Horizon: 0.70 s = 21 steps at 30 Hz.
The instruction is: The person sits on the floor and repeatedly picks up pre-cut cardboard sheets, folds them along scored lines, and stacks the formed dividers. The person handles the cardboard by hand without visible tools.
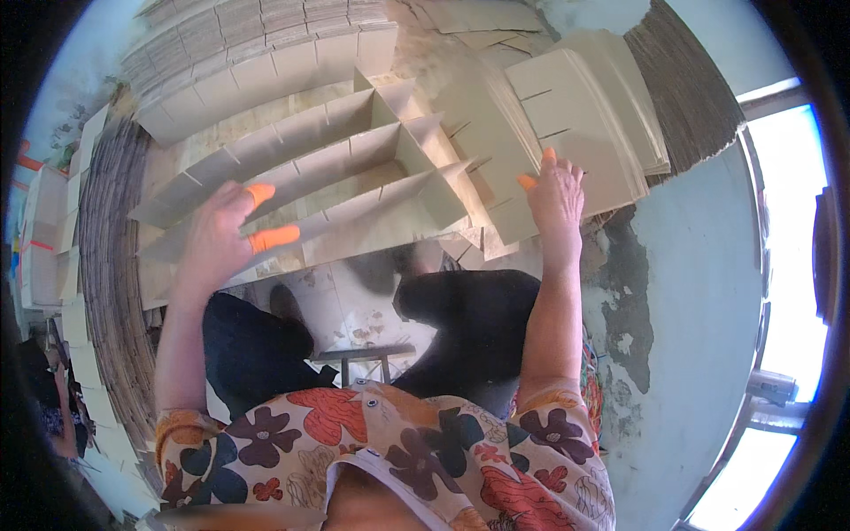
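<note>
Three long slotted cardboard strips [341, 161] stand on edge in rows in front of me, joined near their right ends by a short cardboard cross piece [414, 152]. My left hand [217, 232] is over the left ends of the nearer strips, thumb and a finger spread, with orange covers on both. Nothing shows between those fingers. My right hand [558, 196], also with two orange fingertip covers, reaches over a stack of flat slotted cardboard sheets [580, 115]. Its fingers are stretched out at the near edge of the stack; whether they touch a sheet I cannot tell.
Bundled cardboard strips [266, 75] stand along the back. A tall stack of cardboard [111, 239] rises at the left, and another dark-edged stack [686, 88] at the far right. A stool [367, 354] stands below my knees. Another person [57, 398] is at the far left.
</note>
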Each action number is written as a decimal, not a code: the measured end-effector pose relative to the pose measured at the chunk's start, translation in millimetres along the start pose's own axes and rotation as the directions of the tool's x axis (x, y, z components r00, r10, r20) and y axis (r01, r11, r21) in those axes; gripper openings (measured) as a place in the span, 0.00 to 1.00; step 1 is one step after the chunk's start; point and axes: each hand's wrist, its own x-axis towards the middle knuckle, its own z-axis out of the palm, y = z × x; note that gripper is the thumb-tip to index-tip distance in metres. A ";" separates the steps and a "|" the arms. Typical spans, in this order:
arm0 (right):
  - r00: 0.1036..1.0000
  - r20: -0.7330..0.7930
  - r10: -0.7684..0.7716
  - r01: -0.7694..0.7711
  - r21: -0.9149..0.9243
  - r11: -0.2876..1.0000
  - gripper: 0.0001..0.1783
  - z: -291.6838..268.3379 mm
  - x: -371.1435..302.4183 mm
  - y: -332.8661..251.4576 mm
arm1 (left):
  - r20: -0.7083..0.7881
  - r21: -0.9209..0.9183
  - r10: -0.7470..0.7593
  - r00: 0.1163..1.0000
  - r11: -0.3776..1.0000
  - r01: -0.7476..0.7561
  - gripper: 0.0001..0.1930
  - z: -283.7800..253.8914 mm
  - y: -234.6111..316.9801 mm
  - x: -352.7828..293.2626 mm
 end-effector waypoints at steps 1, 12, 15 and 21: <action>0.999 0.041 0.022 -0.019 -0.057 0.998 0.26 10.9 -2.3 7.8 | -0.014 0.038 0.022 1.000 0.999 -0.022 0.25 7.4 3.8 -7.8; 0.996 -0.074 -0.052 0.053 0.018 0.998 0.20 65.0 -2.1 39.4 | -0.107 -0.044 -0.009 0.994 0.999 0.004 0.08 57.8 -19.8 -4.9; 0.990 -0.114 -0.084 0.079 -0.044 0.996 0.21 63.1 -4.3 35.4 | -0.085 -0.110 0.000 0.996 0.994 -0.009 0.08 63.9 -19.8 -2.2; 0.995 -0.103 0.004 0.008 0.117 0.993 0.23 63.8 14.0 63.9 | -0.127 -0.074 -0.018 0.992 0.997 0.009 0.13 60.8 -7.4 -4.3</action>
